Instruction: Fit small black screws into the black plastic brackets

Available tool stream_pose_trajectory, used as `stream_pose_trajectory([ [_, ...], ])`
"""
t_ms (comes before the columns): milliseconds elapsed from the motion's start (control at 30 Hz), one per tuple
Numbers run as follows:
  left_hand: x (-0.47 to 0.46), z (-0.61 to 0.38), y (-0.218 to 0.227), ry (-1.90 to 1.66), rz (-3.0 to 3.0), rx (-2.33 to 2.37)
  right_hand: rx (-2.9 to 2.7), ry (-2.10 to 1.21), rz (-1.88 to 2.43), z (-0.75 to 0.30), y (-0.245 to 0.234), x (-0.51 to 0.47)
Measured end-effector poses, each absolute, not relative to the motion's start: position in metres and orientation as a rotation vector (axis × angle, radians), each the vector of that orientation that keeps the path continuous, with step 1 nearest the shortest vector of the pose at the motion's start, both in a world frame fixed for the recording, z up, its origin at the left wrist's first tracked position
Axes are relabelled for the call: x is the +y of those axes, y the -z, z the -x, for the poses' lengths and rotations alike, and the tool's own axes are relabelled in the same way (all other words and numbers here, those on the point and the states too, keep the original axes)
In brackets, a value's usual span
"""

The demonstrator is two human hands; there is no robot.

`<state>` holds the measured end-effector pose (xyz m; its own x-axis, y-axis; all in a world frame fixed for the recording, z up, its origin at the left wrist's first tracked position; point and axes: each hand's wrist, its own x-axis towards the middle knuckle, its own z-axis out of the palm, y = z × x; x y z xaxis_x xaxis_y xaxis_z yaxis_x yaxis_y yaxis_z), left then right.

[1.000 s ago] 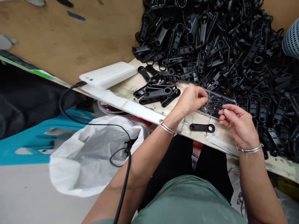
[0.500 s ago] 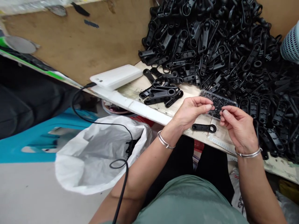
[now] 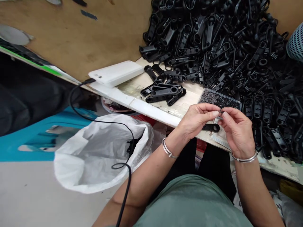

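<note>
Small dark piece is held right of the frame's centre, between the fingertips of the left hand and the right hand. On each hand, thumb and forefinger are pinched upon it; whether it is one piece or two, I cannot tell, because it is tiny and partly covered. The step in hand seems to be fine handling of this piece, with both hands working together above the near side of the table. I judge that the next move calls for a light but sure pinch, and for care not to drop it.

Just beyond the hands, a clear box contains many tiny black bits; the fingers hide part of its near side. Below the fingers lies a black handle with a ring at its right end; the left hand hides its other end. Near it is a pale strip. In the upper right, a big heap of black parts comes close to the right hand and could limit its movement. A smaller pile lies left of the box, near a white case. From this case, a black cable passes across the white bag at lower left and the left forearm, so it might catch the arm.
</note>
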<state>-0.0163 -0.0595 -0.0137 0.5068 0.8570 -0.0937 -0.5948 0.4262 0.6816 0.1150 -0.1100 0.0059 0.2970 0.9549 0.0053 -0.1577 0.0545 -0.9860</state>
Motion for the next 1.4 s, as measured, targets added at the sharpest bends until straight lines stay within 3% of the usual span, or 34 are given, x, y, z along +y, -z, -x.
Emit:
stream_pose_trajectory([
  [333, -0.063, 0.015, 0.017, -0.977, -0.669, 0.468, -0.979, -0.943, 1.282, -0.117, -0.001, -0.113],
  [533, -0.066, 0.011, 0.019, -1.084, -0.764, 0.576, -1.29, -0.521, 1.511, -0.12, -0.006, -0.121],
  [800, -0.069, 0.009, 0.022, -1.168, -0.873, 0.613, -1.641, -0.151, 1.479, -0.121, -0.012, -0.119],
  [1400, -0.076, 0.018, 0.028, -1.177, -1.282, 0.726, -1.689, -0.223, 1.492, -0.128, -0.002, -0.12],
])
